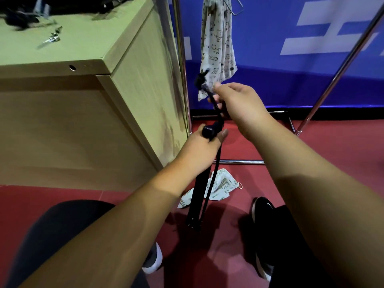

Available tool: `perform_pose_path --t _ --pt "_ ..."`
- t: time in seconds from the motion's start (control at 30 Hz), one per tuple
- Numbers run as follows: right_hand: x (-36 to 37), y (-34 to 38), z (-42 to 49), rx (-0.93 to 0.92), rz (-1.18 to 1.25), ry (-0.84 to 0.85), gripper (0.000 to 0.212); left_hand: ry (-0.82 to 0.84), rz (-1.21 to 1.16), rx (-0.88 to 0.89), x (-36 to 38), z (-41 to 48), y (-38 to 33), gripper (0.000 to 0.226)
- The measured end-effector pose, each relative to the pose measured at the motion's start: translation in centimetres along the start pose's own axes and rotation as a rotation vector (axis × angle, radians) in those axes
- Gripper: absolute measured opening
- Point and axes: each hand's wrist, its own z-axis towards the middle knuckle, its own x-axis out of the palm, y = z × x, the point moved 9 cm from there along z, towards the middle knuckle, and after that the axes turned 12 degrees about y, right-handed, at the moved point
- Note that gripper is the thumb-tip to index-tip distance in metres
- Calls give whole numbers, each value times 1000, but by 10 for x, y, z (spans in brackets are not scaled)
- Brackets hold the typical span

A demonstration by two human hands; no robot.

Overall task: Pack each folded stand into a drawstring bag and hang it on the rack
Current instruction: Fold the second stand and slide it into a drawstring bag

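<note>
The bench (135, 100) fills the left; a printed bag (218, 38) hangs on the rack (181, 59) at top centre, and a leaf-print bag (223, 187) lies on the floor (239, 146) behind the stand (199, 192). The stand runs near upright at centre, foot on the floor, with the left grip (204, 142) curled round its knob and the right grip (232, 98) pinching its upper arm. Its blurred top overlaps the hanging bag.

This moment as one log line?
stand: upright on floor | left hand: grips knob | right hand: grips upper section | leaf-print bag: on floor | animal-print bag: hangs on rack
</note>
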Motion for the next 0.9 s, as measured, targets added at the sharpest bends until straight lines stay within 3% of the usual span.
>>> perform_pose_path --t 0.13,0.33,0.43,0.53,0.63,0.7,0.8,0.9 --pt "-12 -8 -2 73 -83 -72 21 -2 -101 -30 -18 6 2 48" --pt "0 -36 0 297 -54 15 27 23 -470 -52 -30 19 16 99" --pt "16 -50 -5 402 1 136 35 32 -551 10 -38 18 0 75" --pt "37 -66 -21 508 -75 443 43 5 -571 21 -46 22 -3 58" --pt "50 -74 -35 533 -276 647 20 15 -577 1 -47 26 -4 30" --pt "49 -72 -30 466 -320 604 8 41 -636 -8 -44 27 -8 18" --pt "43 -77 -18 390 -277 443 27 46 -745 33 -38 29 -17 17" --pt "29 -101 -12 367 -263 296 19 59 -677 4 -24 31 -9 6"
